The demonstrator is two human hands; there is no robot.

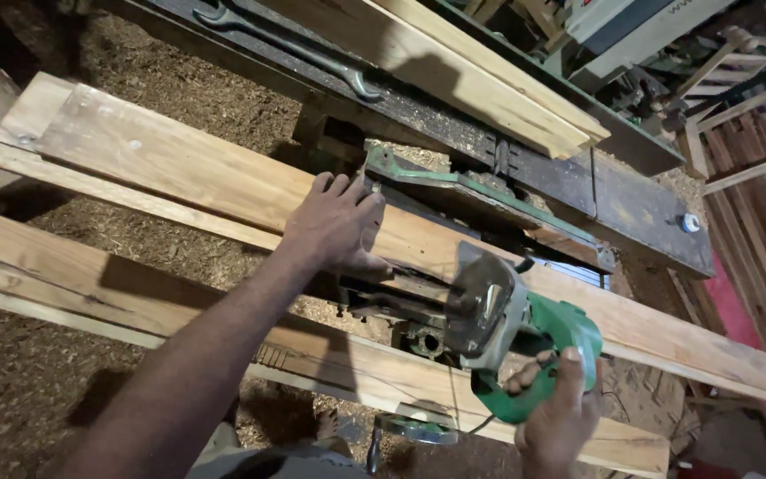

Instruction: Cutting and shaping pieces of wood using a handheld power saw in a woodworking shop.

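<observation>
Right hand point(560, 404) grips green saw point(511, 333), blade hidden by guard; left hand point(337, 222) flat, open on plank point(179, 168).

sawdust floor point(64, 381), stacked wooden frames point(755, 168)

The right hand point(560, 412) is running off the bottom edge, so its wrist is not showing. Its palm is covering part of the green saw point(525, 341) handle, and the blade is hiding behind the grey guard. The left hand point(334, 222) is covering a stretch of the long plank point(179, 164). The wrench point(294, 49) is getting cut off at the top edge.
</observation>
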